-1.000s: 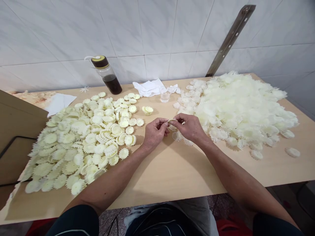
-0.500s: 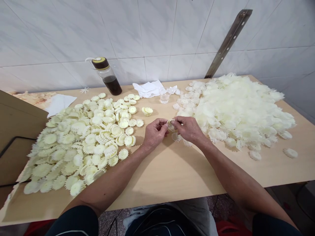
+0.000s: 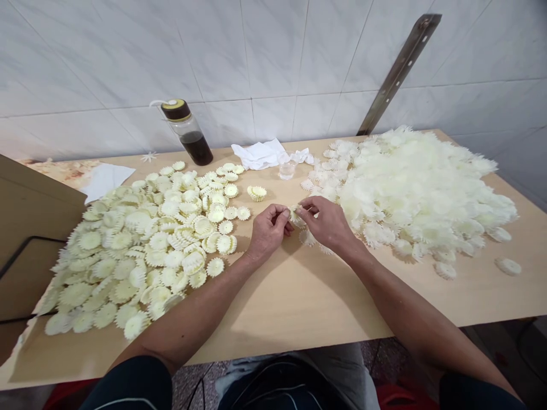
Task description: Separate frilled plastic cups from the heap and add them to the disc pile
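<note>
Between my two hands, above the middle of the table, is a small pale scalloped disc [image 3: 294, 214]. My left hand [image 3: 269, 229] is closed in a pinch at the disc's left edge. From the other side my right hand [image 3: 325, 222] pinches it between thumb and fingers. Left of my hands lies a wide heap of pale yellow scalloped pieces [image 3: 158, 242]. A heap of thin, whitish, jagged-edged discs [image 3: 423, 188] spreads on the right. One small cupped stack [image 3: 257, 193] stands alone behind my left hand.
A bottle of dark liquid [image 3: 194, 139] stands at the back left. White tissue [image 3: 260, 154] and a small clear cup [image 3: 286, 169] are at the back middle. A metal strip [image 3: 397, 77] leans on the wall; a brown box [image 3: 38, 250] is far left.
The fingers of my right hand have lifted and spread slightly, and more of the disc shows between my hands. The whole view has shifted a little.
</note>
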`<state>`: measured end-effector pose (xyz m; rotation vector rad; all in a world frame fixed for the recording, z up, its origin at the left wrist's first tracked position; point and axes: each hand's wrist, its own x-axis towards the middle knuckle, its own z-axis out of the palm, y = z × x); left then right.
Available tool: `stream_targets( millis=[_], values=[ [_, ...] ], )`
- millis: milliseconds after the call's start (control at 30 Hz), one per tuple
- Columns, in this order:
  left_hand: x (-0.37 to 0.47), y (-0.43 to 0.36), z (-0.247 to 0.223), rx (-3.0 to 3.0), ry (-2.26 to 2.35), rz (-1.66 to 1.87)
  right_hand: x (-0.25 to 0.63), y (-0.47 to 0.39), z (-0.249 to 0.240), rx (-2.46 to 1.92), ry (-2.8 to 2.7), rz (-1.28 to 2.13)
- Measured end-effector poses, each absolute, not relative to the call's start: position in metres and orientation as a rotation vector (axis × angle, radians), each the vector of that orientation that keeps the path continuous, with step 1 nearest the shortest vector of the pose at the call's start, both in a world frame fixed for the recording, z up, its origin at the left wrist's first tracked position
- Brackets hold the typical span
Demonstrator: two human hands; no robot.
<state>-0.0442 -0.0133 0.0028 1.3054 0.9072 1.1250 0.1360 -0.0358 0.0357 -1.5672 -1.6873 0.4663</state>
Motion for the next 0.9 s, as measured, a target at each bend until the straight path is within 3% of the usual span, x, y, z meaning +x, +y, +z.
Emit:
stream_targets(
  millis=[167,467,767,900],
  values=[
    [-0.044,-0.011,0.006,1.179,0.840,1.086,0.134,-0.037,0.033,-1.431,-1.628,0.281],
    [-0.045,-0.009,0.009,1.111,0.798,0.986,0.135,-0.034,0.032,-1.434,-1.607,0.511],
    [-0.045,-0.009,0.009,1.121,0.837,0.999,0.136,-0.038,0.045,-1.508,-1.343,0.814],
    [-0.047,-0.004,0.005,1.090,0.879,1.078,0.148,-0.032,0.048,-1.348,-1.099,0.893]
  ],
)
